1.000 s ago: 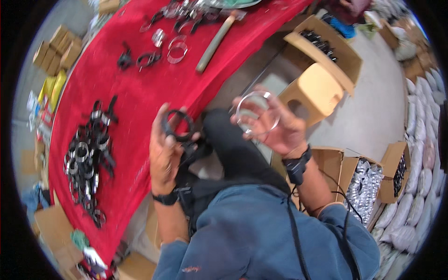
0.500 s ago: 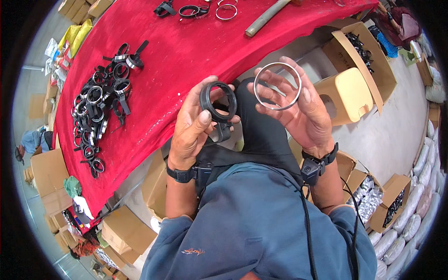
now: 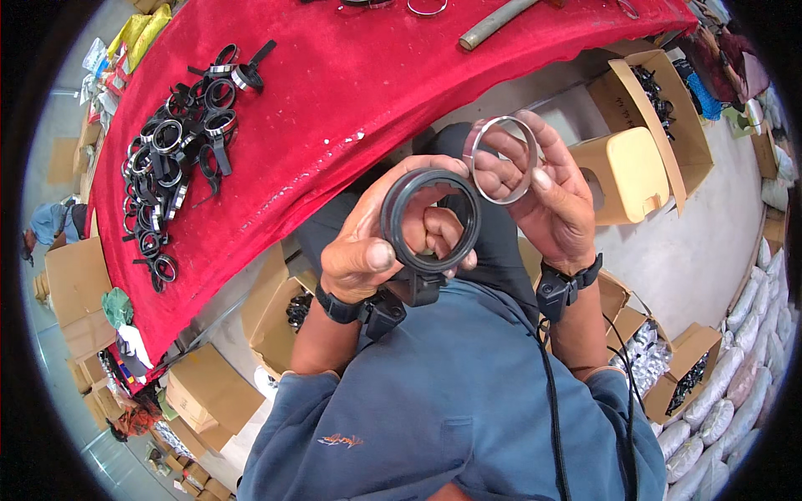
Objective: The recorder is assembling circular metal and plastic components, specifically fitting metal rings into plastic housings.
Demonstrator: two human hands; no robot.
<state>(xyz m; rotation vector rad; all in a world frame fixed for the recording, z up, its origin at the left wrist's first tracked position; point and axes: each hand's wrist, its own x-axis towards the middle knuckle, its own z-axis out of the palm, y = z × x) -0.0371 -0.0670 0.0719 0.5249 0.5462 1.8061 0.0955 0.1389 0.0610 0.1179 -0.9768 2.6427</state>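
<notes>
Head view. Left hand (image 3: 355, 242) closed round a black ring (image 3: 428, 265), thumb along its near side, curled fingers visible through the opening; a short black tab (image 3: 424, 289) hangs from the ring's lower edge. Right hand (image 3: 558, 200) holds a plain silver ring (image 3: 474, 156), thumb at its right rim, fingers behind. Both rings held up above the lap, side by side, silver one slightly higher; cannot tell whether their edges touch.

Worktop (image 3: 309, 108) under red cloth, to the left and ahead. On it, at left, a long heap of black-and-silver rings (image 3: 170, 174), some with straps. Grey rod (image 3: 499, 22) at the far edge. Right side, on the floor: pale yellow stool (image 3: 641, 177), next to an open carton (image 3: 692, 134) of black parts. Pale sacks (image 3: 720, 417) stacked farther right.
</notes>
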